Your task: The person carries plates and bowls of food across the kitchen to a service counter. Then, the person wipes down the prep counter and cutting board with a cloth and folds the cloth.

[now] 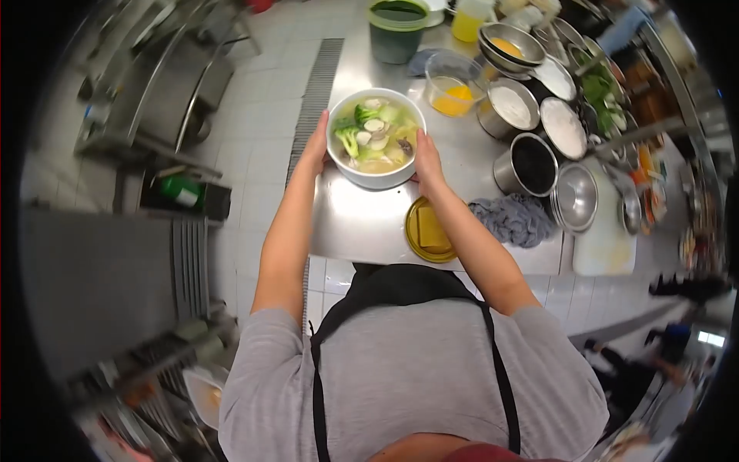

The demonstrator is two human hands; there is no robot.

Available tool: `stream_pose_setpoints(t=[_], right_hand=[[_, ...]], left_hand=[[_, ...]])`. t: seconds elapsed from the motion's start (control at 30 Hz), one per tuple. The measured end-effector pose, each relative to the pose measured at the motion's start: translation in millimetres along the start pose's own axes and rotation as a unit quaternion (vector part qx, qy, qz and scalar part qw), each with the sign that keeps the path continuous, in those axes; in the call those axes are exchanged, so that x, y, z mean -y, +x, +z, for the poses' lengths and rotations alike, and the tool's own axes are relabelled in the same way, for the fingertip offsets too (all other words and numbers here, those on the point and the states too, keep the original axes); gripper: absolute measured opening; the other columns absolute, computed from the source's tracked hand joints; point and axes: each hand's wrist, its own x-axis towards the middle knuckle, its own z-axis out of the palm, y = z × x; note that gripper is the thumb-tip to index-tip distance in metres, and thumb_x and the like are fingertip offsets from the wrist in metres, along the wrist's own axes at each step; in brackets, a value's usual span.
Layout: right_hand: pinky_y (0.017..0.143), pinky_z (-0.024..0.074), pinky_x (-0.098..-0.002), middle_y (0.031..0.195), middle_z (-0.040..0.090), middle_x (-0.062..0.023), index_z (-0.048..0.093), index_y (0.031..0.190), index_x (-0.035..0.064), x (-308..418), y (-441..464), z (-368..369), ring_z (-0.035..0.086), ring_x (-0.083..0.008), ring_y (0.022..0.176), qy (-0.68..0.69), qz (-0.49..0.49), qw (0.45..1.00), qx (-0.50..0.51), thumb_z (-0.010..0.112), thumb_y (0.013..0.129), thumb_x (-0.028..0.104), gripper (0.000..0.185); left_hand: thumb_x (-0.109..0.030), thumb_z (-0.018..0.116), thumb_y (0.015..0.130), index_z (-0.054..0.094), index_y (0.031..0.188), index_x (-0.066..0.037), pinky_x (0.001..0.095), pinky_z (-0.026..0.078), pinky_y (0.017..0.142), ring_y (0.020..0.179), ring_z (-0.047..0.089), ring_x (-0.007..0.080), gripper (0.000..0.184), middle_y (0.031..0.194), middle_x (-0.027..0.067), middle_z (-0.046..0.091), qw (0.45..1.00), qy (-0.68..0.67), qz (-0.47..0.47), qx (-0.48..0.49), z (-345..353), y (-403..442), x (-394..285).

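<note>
The bowl [376,182] is white, the broccoli [348,142] in it is bright green, and the slices [374,125] are creamy white. The shirt [416,362] is plain grey and the apron [412,281] is black. The tub [396,45] is dark green with a lighter green rim [397,25]. The cloth [512,220] is blue-grey, the dish [429,231] is mustard yellow, and the table [358,225] is silver. The floor grate [315,112] has grey stripes.

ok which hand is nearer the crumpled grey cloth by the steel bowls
Right: the right hand holds the white soup bowl on the side toward the grey cloth; the left hand is opposite, farther off.
</note>
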Motion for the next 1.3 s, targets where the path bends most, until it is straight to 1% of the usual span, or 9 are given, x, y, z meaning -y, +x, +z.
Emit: stream_pose_setpoints(t=[0.1, 0.33, 0.4, 0.67, 0.73, 0.87, 0.93, 1.03, 1.3], right_hand=[[0.085, 0.0378, -0.0264, 0.108, 0.054, -0.0119, 0.046, 0.116, 0.0003, 4.8, -12.9, 10.7, 0.052, -0.0177, 0.096, 0.007, -0.054, 0.996, -0.072, 0.035, 0.091, 0.032, 0.042], [0.087, 0.0352, -0.0264, 0.108, 0.053, -0.0108, 0.047, 0.114, -0.0004, -0.5, -39.5, 15.5, 0.048, -0.0173, 0.099, -0.002, -0.12, 0.981, -0.149, 0.036, 0.09, 0.034, 0.043], [0.088, 0.0347, -0.0265, 0.108, 0.053, -0.0105, 0.047, 0.114, -0.0006, 7.5, -56.7, 16.4, 0.047, -0.0167, 0.1, 0.011, -0.127, 0.979, -0.156, 0.037, 0.09, 0.034, 0.043], [0.082, 0.0378, -0.0252, 0.104, 0.053, -0.0082, 0.05, 0.109, -0.0014, 0.5, -127.4, 10.4, 0.049, -0.0137, 0.093, 0.087, -0.142, 0.969, -0.184, 0.038, 0.09, 0.033, 0.04], [0.074, 0.0418, -0.024, 0.098, 0.056, -0.0069, 0.051, 0.108, -0.0005, -10.4, -144.8, 3.8, 0.052, -0.0122, 0.085, 0.043, -0.147, 0.952, -0.267, 0.038, 0.09, 0.034, 0.041], [0.056, 0.0449, -0.0204, 0.09, 0.059, -0.0052, 0.052, 0.108, 0.0008, -12.3, -201.9, -9.4, 0.056, -0.0089, 0.068, 0.111, -0.129, 0.945, -0.279, 0.037, 0.09, 0.037, 0.043], [0.06, 0.0461, -0.021, 0.094, 0.06, -0.0061, 0.052, 0.109, 0.0007, -17.6, -233.6, -23.2, 0.058, -0.0102, 0.072, 0.119, -0.11, 0.932, -0.324, 0.038, 0.09, 0.036, 0.043], [0.072, 0.0453, -0.0253, 0.094, 0.06, -0.0065, 0.055, 0.105, 0.0014, -50.2, -273.5, -55.8, 0.057, -0.0129, 0.082, 0.095, -0.205, 0.904, -0.364, 0.04, 0.089, 0.035, 0.04], [0.079, 0.0426, -0.0261, 0.098, 0.06, -0.0081, 0.054, 0.107, -0.0006, -74.8, -478.0, -158.3, 0.056, -0.0132, 0.087, 0.096, -0.124, 0.866, -0.475, 0.039, 0.09, 0.036, 0.043]], left_hand=[[-0.061, 0.03, 0.082, 0.045, 0.12, -0.005, 0.0326, 0.044, 0.079, 0.096, 0.054, 0.0205, 0.069, 0.11, 0.0118, 0.054, 0.998, 0.036, -0.022, 0.039, 2.7, 1.7, -11.3], [-0.055, 0.029, 0.085, 0.043, 0.121, -0.002, 0.0337, 0.04, 0.087, 0.107, 0.048, 0.0227, 0.065, 0.118, 0.0146, 0.049, 0.99, 0.036, -0.004, 0.135, 11.0, -10.8, -29.9], [-0.054, 0.029, 0.085, 0.04, 0.122, -0.001, 0.0349, 0.039, 0.09, 0.109, 0.046, 0.0239, 0.066, 0.12, 0.0153, 0.046, 0.974, -0.066, -0.031, 0.216, 16.2, -19.4, -36.0], [-0.055, 0.032, 0.083, 0.037, 0.123, -0.001, 0.0367, 0.041, 0.09, 0.106, 0.048, 0.0259, 0.067, 0.117, 0.0159, 0.047, 0.913, -0.129, -0.066, 0.382, 32.6, -78.3, -42.8], [-0.053, 0.035, 0.083, 0.038, 0.121, -0.001, 0.0361, 0.041, 0.089, 0.104, 0.05, 0.0252, 0.065, 0.116, 0.0154, 0.048, 0.909, -0.108, -0.061, 0.398, 37.7, -96.0, -39.8], [-0.051, 0.037, 0.084, 0.04, 0.119, 0.0, 0.0354, 0.041, 0.089, 0.103, 0.05, 0.0235, 0.062, 0.114, 0.0142, 0.049, 0.897, -0.096, -0.109, 0.416, 53.2, -126.7, -20.5], [-0.05, 0.036, 0.084, 0.039, 0.12, -0.002, 0.0362, 0.041, 0.088, 0.103, 0.049, 0.0235, 0.06, 0.115, 0.0133, 0.049, 0.903, -0.074, -0.111, 0.409, 70.9, -158.4, -15.3], [-0.053, 0.03, 0.085, 0.037, 0.123, -0.006, 0.0378, 0.04, 0.089, 0.108, 0.046, 0.0247, 0.061, 0.12, 0.0118, 0.045, 0.869, -0.059, -0.153, 0.468, 101.0, -201.5, 6.2], [-0.054, 0.033, 0.082, 0.036, 0.125, -0.007, 0.0382, 0.038, 0.09, 0.109, 0.045, 0.0254, 0.064, 0.122, 0.0111, 0.043, 0.789, -0.017, -0.243, 0.563, 212.5, -348.9, 112.2]])
